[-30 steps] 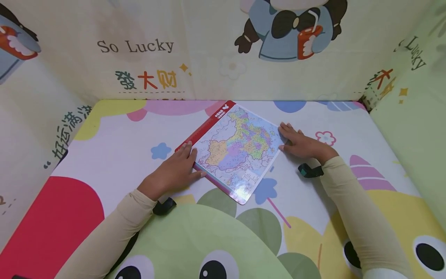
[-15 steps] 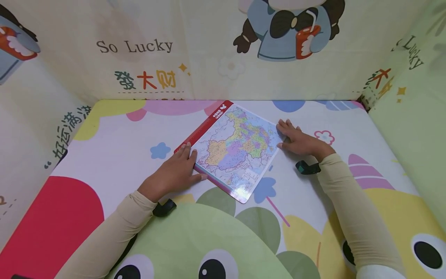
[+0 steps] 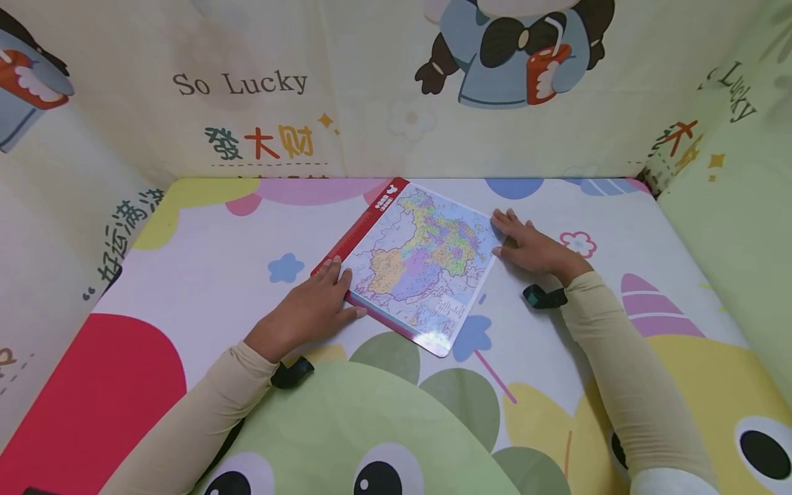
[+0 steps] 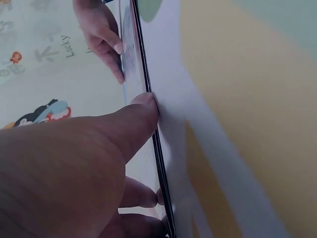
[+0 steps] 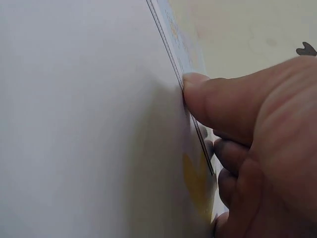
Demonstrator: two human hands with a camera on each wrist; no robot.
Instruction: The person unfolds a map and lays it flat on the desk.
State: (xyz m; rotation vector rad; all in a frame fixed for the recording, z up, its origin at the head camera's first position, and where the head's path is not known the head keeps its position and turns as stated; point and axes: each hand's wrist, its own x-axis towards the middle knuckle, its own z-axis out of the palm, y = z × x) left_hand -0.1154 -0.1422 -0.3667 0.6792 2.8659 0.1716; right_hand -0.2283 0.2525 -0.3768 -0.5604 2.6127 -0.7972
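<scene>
A thin, flat map board (image 3: 427,247) lies turned diagonally on the table, with a red strip (image 3: 361,225) along its upper left side. At its left corner, my left hand (image 3: 309,302) touches the edges with extended fingers and thumb. In the left wrist view the thumb (image 4: 144,111) rests against the board's dark edge (image 4: 157,144). My right hand (image 3: 535,249) is at the right corner, fingers stretched along the board. The right wrist view has that thumb (image 5: 198,96) pressed to the layered edge (image 5: 171,57), with the other fingers beyond it.
A tablecloth (image 3: 216,234) with cartoon prints covers the table. Behind the board rises a pale printed backdrop (image 3: 365,89), close to the board's top corner. More printed fabric (image 3: 736,227) bounds the right side. A dark wrist device (image 3: 292,372) sits under the left wrist.
The map board has turned slightly counterclockwise: its near corner has shifted right and its far corner left. The right hand has moved a little away and leftward, the left hand slightly nearer.
</scene>
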